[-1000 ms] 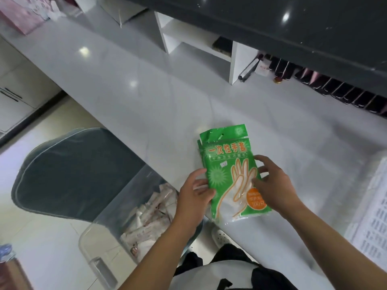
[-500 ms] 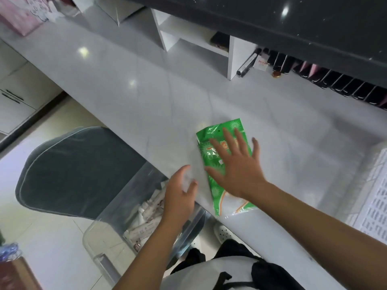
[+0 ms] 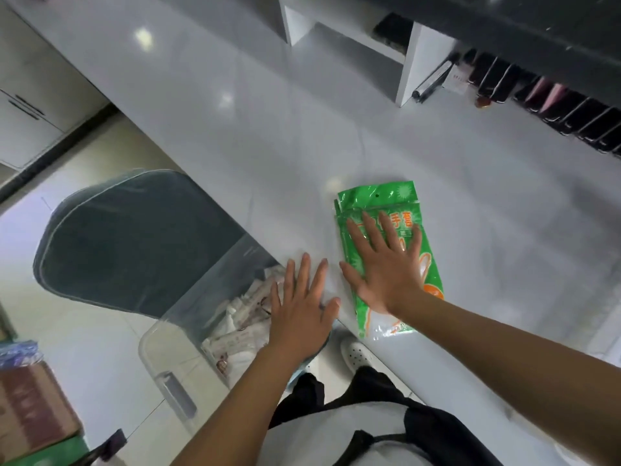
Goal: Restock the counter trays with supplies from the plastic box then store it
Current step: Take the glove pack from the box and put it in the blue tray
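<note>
A green pack of disposable gloves (image 3: 376, 200) lies flat on the white counter (image 3: 235, 129) near its front edge. My right hand (image 3: 386, 267) rests palm down on the pack with its fingers spread. My left hand (image 3: 302, 307) is open with spread fingers over the counter's front edge, just left of the pack, holding nothing. Below that hand, off the counter's edge, stands a clear plastic box (image 3: 188, 331) with several wrapped white supplies (image 3: 242, 327) inside.
A dark chair seat (image 3: 134, 237) sits left of the box. White shelf cubbies (image 3: 413, 62) and a row of dark items (image 3: 554, 105) line the back of the counter under a black ledge. A cardboard box (image 3: 30, 408) stands on the floor at bottom left.
Both hands held the glove pack upright a second ago. The pack now lies flat on the counter, my right hand pressing on it, and my left hand has let go and spread open.
</note>
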Action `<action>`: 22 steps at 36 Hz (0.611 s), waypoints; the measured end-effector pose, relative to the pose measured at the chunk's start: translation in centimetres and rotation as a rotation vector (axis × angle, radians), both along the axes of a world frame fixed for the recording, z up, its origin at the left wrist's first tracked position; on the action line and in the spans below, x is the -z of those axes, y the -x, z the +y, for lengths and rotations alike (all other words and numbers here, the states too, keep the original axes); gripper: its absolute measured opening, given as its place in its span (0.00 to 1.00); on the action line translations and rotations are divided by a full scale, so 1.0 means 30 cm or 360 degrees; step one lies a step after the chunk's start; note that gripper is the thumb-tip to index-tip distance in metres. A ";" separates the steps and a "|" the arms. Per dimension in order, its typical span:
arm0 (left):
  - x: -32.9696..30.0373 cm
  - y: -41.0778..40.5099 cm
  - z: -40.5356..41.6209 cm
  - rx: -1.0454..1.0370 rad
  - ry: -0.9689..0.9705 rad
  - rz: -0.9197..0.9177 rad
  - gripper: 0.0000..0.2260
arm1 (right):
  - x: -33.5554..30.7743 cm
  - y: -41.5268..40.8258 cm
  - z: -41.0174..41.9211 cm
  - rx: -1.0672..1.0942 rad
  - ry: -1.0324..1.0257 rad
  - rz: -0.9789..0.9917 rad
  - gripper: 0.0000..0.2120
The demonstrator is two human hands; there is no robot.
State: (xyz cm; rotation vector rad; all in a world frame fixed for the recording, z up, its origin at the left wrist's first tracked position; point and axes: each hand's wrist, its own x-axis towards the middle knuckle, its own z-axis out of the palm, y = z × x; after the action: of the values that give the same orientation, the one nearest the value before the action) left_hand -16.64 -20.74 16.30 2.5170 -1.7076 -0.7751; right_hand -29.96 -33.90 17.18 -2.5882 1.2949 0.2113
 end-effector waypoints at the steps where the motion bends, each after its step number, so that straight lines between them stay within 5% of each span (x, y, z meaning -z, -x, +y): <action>1: 0.002 0.000 0.001 0.0000 -0.0004 0.0007 0.30 | 0.001 0.000 0.000 -0.0005 0.0007 0.0006 0.35; 22: -0.004 -0.007 -0.017 -0.0046 0.0007 0.0208 0.31 | 0.013 0.012 -0.003 0.0030 0.0035 -0.0091 0.31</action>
State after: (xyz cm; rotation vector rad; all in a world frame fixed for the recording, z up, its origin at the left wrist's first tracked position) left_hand -16.43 -21.25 16.41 2.4229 -1.6273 -0.9102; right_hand -30.33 -33.99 16.80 -2.5794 1.3081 0.1191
